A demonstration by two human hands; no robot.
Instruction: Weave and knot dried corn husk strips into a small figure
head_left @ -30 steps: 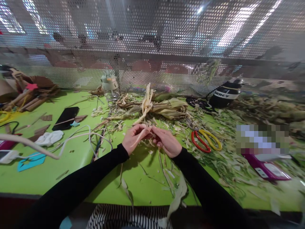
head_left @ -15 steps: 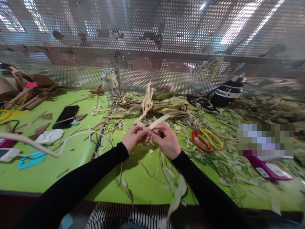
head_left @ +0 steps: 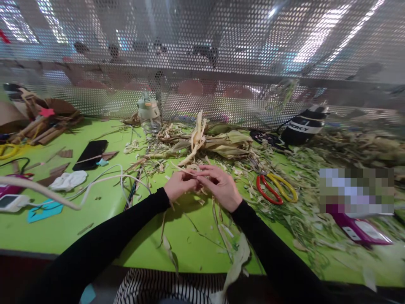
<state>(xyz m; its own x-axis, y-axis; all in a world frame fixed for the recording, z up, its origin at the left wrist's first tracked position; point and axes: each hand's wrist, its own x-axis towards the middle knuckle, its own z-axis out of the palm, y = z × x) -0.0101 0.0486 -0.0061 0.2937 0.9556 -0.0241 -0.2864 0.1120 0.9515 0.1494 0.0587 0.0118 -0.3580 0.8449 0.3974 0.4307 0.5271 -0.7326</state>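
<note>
My left hand and my right hand meet over the green table, fingertips pinched together. Between them is a narrow pale strip of corn husk, whose end sticks out to the upper left. Most of the strip is hidden by my fingers. Just beyond my hands lies a heap of dried corn husks, with a knotted pale husk standing up from it. Scissors with one red and one yellow handle rest to the right of my right hand. A long husk hangs over the table's near edge.
Husk scraps cover the table's right side, around a magenta device. A black bottle and a clear bottle stand near the perforated metal screen. At left are a phone, white cables and cardboard pieces.
The pale husk strip pointed up and right from my right hand; now its end points left above my left hand. Both hands stay together. The view has shifted slightly.
</note>
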